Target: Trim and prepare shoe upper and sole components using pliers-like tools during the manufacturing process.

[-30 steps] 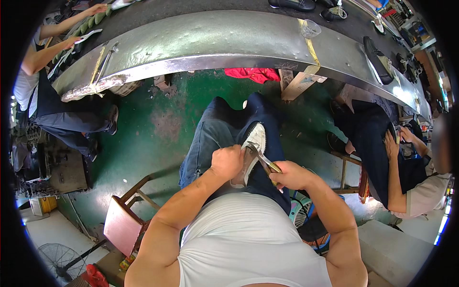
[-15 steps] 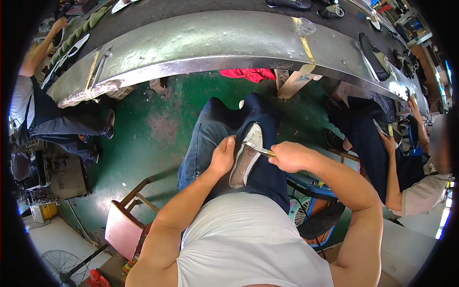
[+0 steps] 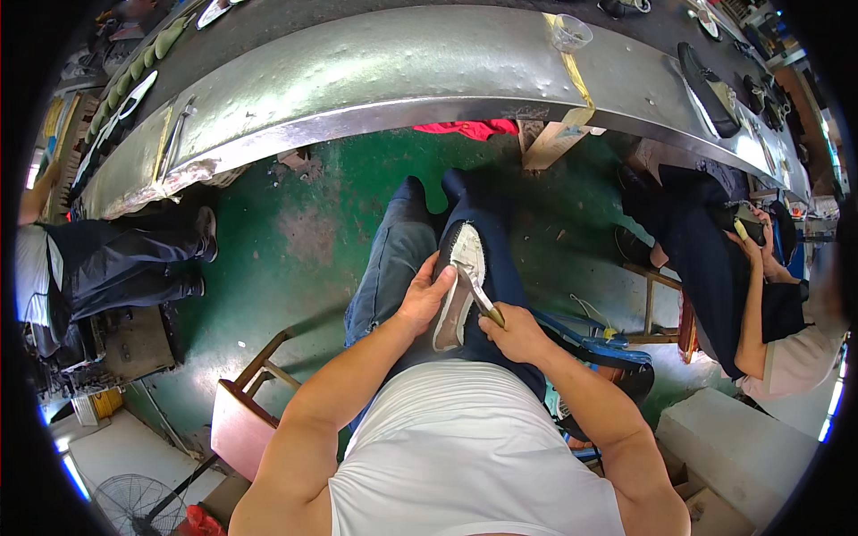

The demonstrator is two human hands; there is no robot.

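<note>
A shoe (image 3: 453,320) rests sole up across my lap, with a whitish toe area, a dark edge and a brown middle. My left hand (image 3: 427,297) grips its left side, the thumb lying over the underside and the fingers hidden beneath. In my right hand (image 3: 513,331) is a silver hand tool (image 3: 478,288) with a yellowish handle; its shape suggests pincers, but the exact kind is unclear. The tool's head touches or hovers just over the sole, close to my left thumb.
A metal-edged bench (image 3: 357,76) runs across the front, with a clear plastic cup (image 3: 570,34) and a dark shoe (image 3: 706,89) on it. Co-workers sit at the right (image 3: 715,259) and left (image 3: 134,255). A wooden chair (image 3: 241,420) and a fan (image 3: 134,505) stand at lower left.
My right hand has drawn nearer my body and left, so the tool slants more steeply. My left thumb now lies over the sole. The co-worker at right has brought both hands together.
</note>
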